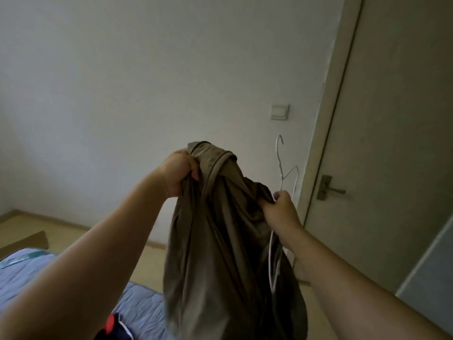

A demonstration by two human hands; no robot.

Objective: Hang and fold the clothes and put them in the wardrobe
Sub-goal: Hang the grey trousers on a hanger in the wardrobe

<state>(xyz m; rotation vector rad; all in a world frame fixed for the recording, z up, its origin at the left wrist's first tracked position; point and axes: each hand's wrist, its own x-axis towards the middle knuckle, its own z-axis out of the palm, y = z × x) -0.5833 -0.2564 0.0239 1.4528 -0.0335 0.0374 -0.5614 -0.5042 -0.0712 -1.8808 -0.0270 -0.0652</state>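
An olive-brown garment hangs bunched in the air in front of me, held up by both hands. My left hand grips its upper edge near the collar. My right hand holds the fabric lower on the right and also a thin white wire hanger. The hanger's hook points up beside the wall. Part of its wire shows again below my right hand, against the cloth; the rest is hidden by the garment.
A bed with a blue quilted cover lies at the lower left, with a dark red-and-navy garment on it. A closed door with a lever handle stands at the right. A light switch is on the wall.
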